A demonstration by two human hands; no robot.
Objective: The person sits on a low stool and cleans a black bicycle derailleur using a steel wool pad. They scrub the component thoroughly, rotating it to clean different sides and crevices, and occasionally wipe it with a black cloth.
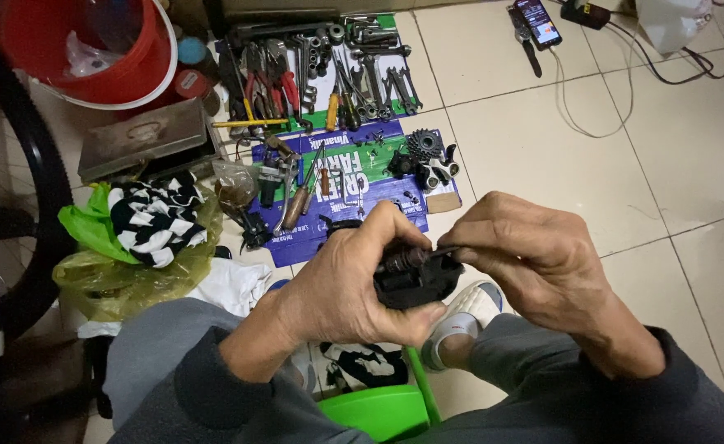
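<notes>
Likely home bike-repair spot: floor tools (329, 74), bicycle wheel (25, 164).

There is only one view, from a camera on the person's head. It looks steeply down, very near the two hands, and faces the tiled floor (666, 173) farther away.

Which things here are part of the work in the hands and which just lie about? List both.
In hand:
left hand, gripping the black bike pedal
right hand, pinching at the pedal's axle end

Lying about:
spanners and pliers on cardboard
sprocket cluster
red bucket
phone
metal box
striped cloth
</notes>
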